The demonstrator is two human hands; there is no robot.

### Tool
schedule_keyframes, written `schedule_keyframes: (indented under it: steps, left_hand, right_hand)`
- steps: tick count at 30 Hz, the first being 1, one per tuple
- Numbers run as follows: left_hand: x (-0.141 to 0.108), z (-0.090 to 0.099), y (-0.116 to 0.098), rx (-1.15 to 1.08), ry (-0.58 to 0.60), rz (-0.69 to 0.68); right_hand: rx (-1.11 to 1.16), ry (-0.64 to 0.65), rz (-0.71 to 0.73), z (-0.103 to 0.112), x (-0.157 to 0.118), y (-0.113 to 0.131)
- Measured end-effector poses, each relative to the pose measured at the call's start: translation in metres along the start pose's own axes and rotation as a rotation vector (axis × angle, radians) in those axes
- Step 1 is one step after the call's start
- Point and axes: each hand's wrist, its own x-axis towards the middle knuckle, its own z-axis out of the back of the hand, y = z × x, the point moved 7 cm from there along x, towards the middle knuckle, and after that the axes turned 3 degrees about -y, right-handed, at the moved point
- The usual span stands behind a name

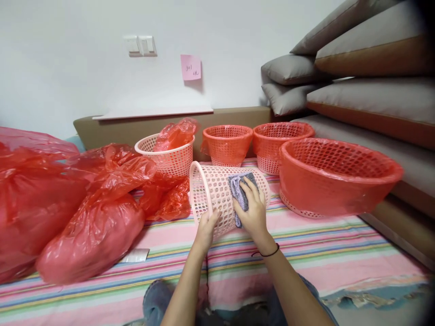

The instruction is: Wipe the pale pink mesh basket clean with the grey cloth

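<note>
A pale pink perforated plastic basket (219,181) lies on its side in front of me, its open rim turned to the left. My left hand (208,225) is closed around the near part of that rim, thumb on the outside. With my right hand (252,206) I press a folded grey and lilac cloth (242,192) against the basket's latticed side. The fingers lie bent over the cloth. My right wrist wears a thin dark cord.
Red plastic bags (98,235) fill the left side. Behind stand a pink basket (166,156) holding a red bag and a red-wrapped basket (228,142). More wrapped baskets (340,181) stand right, beside stacked cushions (370,99). A silvery flat piece (136,255) lies on the striped cloth (176,271).
</note>
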Motion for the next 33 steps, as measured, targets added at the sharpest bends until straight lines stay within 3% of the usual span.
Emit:
schedule_keyframes:
  steps: [7, 13, 16, 18, 21, 24, 27, 30, 33]
  left_hand:
    - [-0.017, 0.007, -0.028, 0.011, -0.083, -0.02]
    - [-0.031, 0.011, -0.041, -0.004, -0.041, 0.053]
    - [-0.032, 0.008, -0.039, -0.013, -0.032, 0.071]
    - [-0.03, 0.003, -0.036, -0.034, -0.009, 0.076]
    - [-0.025, -0.005, -0.032, -0.108, 0.017, 0.087]
    - [-0.02, -0.007, -0.027, -0.171, -0.056, 0.083]
    - [-0.017, -0.005, -0.026, -0.191, -0.15, 0.06]
    - [-0.018, -0.005, -0.026, -0.191, -0.177, 0.082]
    - [-0.02, -0.01, -0.028, -0.196, -0.085, 0.109]
  right_hand:
    - [0.0, 0.05, 0.06, 0.006, 0.005, -0.006]
    - [-0.055, 0.02, -0.127, 0.018, 0.011, -0.059]
    - [-0.063, -0.015, -0.191, 0.02, 0.011, -0.072]
    - [-0.068, -0.041, -0.211, 0.018, 0.009, -0.062]
    - [-0.046, -0.02, -0.125, 0.008, 0.005, -0.016]
    - [0.009, 0.041, 0.038, -0.006, -0.003, 0.041]
    - [0.043, 0.075, 0.118, -0.012, -0.008, 0.074]
    - [0.052, 0.11, 0.122, -0.012, -0.007, 0.07]
    - [0.025, 0.112, 0.055, -0.007, 0.001, 0.036]
